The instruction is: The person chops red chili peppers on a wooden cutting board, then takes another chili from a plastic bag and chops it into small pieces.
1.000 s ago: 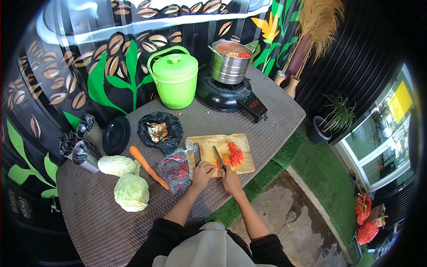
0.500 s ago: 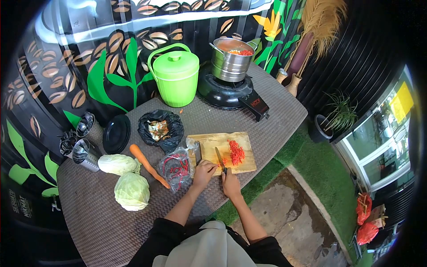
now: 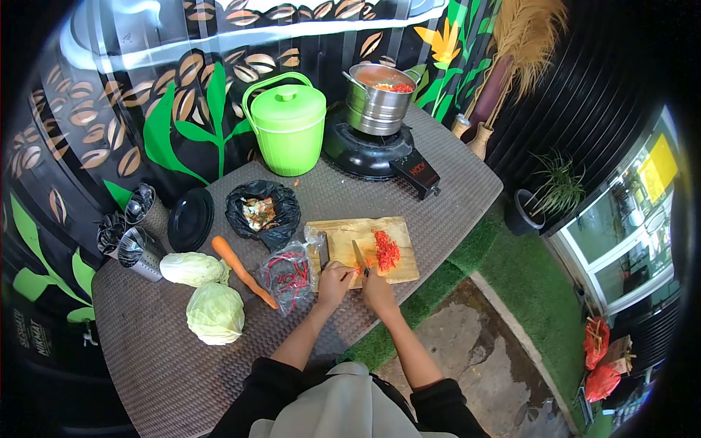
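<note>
Right hand (image 3: 379,292) has edged forward on the board (image 3: 401,272), its fingers wrapped round the knife (image 3: 359,253); the left hand (image 3: 334,285) pinches red chilli (image 3: 358,271) beside the blade. Chopped chilli (image 3: 386,250) lies right of the knife. A clear bag (image 3: 289,276) crowds the board's left edge, near a carrot (image 3: 241,268). Under the pot (image 3: 377,113), the stove (image 3: 369,151) bears red letters, seemingly HOCK; the wall (image 3: 41,340) reads NIKMAT.

The right hand (image 3: 377,292) swallows most of the knife's (image 3: 358,252) handle! By the left hand (image 3: 334,285), a red bit (image 3: 357,271) too small to name; scraps (image 3: 258,214) blur together, sleeves (image 3: 445,410) run off the bottom edge.
</note>
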Tool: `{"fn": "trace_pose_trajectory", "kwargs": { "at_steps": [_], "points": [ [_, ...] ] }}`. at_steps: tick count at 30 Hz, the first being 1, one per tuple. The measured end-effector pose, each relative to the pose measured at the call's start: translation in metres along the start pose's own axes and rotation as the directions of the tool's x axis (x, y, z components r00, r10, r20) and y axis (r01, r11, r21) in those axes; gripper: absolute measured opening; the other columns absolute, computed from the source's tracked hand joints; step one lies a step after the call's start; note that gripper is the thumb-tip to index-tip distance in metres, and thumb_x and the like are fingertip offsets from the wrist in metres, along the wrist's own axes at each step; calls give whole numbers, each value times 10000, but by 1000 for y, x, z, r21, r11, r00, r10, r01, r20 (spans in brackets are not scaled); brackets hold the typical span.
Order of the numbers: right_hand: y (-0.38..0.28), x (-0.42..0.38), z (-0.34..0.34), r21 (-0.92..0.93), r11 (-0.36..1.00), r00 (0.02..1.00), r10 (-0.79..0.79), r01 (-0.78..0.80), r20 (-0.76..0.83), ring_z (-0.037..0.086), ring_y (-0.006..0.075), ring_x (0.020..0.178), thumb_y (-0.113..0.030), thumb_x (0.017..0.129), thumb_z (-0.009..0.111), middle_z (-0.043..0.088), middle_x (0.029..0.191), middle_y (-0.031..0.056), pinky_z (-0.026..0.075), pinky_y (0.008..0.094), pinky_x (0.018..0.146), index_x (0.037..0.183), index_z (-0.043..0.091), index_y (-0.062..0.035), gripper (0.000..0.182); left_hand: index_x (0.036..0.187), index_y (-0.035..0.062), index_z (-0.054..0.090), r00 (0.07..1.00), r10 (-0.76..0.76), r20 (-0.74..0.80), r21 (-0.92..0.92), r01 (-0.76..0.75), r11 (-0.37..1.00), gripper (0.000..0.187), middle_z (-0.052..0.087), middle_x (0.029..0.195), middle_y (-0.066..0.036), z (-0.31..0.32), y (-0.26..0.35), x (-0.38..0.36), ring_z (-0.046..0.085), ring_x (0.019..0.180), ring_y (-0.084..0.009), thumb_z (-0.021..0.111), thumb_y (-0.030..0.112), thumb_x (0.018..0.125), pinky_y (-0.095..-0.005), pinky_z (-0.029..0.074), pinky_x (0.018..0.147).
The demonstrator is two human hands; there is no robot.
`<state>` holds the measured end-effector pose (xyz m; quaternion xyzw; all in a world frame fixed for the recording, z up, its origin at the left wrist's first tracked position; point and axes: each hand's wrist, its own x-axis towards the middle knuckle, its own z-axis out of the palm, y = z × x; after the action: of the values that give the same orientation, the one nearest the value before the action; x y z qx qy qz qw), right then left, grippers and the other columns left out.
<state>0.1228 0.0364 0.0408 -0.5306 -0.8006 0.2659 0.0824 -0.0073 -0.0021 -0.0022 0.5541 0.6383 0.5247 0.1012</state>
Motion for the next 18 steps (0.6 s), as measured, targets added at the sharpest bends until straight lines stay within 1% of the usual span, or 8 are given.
{"fn": "trace_pose_trajectory", "kwargs": {
  "at_steps": [2, 5, 9, 11, 12, 14, 15, 18],
  "points": [
    [-9, -14, 5, -10, 993, 993, 114, -114, -28, 600, 486, 812, -252, 939, 450, 608, 851, 327, 471, 543, 722, 1054, 414, 26, 303, 830, 31, 723, 1000, -18, 3, 46, 18, 999, 110, 635, 765, -126, 3, -2, 0, 582, 754, -273, 718, 81, 733, -362, 466, 672],
    [-10, -23, 19, 18, 990, 988, 139, -138, -60, 619, 454, 832, -245, 941, 447, 617, 863, 308, 490, 528, 729, 1039, 422, 20, 284, 820, 31, 724, 1000, -20, 23, 42, 19, 999, 108, 628, 747, -130, 4, -4, 0, 575, 741, -278, 719, 84, 725, -367, 463, 674],
    [-4, -15, 11, 45, 990, 989, 139, -137, -49, 618, 455, 832, -261, 944, 448, 615, 868, 308, 492, 525, 733, 1050, 412, 16, 298, 812, 32, 724, 999, -15, 40, 22, 14, 1000, 111, 638, 752, -132, 4, -2, 3, 578, 750, -280, 719, 88, 716, -365, 464, 692],
    [2, -8, 4, 10, 996, 995, 87, -88, 39, 619, 452, 834, -265, 943, 451, 615, 880, 308, 493, 522, 737, 1052, 407, 7, 296, 780, 21, 715, 998, -38, 48, -19, 39, 999, 93, 644, 768, -144, 2, 0, 6, 581, 771, -300, 699, 90, 719, -381, 462, 722],
    [0, -12, 5, 11, 996, 995, 86, -87, 41, 619, 452, 834, -265, 943, 451, 615, 880, 308, 493, 522, 737, 1052, 407, 7, 296, 780, 21, 715, 998, -40, 48, -17, 41, 999, 93, 644, 768, -144, 3, -3, 6, 581, 771, -300, 699, 90, 719, -381, 462, 722],
    [-6, -20, 9, -46, 994, 994, 98, -100, -48, 621, 443, 847, -256, 943, 446, 616, 887, 305, 494, 518, 736, 1051, 410, 12, 291, 786, 23, 717, 997, -33, 75, -24, 35, 999, 100, 656, 782, -151, 6, -9, 8, 583, 777, -300, 700, 89, 713, -382, 462, 732],
    [-8, -19, 11, -48, 994, 994, 99, -101, -50, 621, 443, 847, -256, 943, 446, 616, 887, 305, 494, 518, 736, 1051, 410, 12, 291, 786, 23, 717, 997, -32, 75, -27, 35, 999, 100, 656, 782, -151, 6, -10, 9, 583, 777, -300, 700, 89, 713, -382, 462, 732],
    [-9, -14, 18, 38, 989, 988, 142, -140, -56, 605, 468, 843, -263, 942, 449, 606, 861, 316, 469, 553, 732, 1055, 404, 12, 300, 801, 18, 719, 998, 2, 70, -4, -2, 1000, 118, 658, 778, -134, 5, -10, 7, 589, 778, -284, 715, 93, 709, -364, 465, 717]
  ]
}}
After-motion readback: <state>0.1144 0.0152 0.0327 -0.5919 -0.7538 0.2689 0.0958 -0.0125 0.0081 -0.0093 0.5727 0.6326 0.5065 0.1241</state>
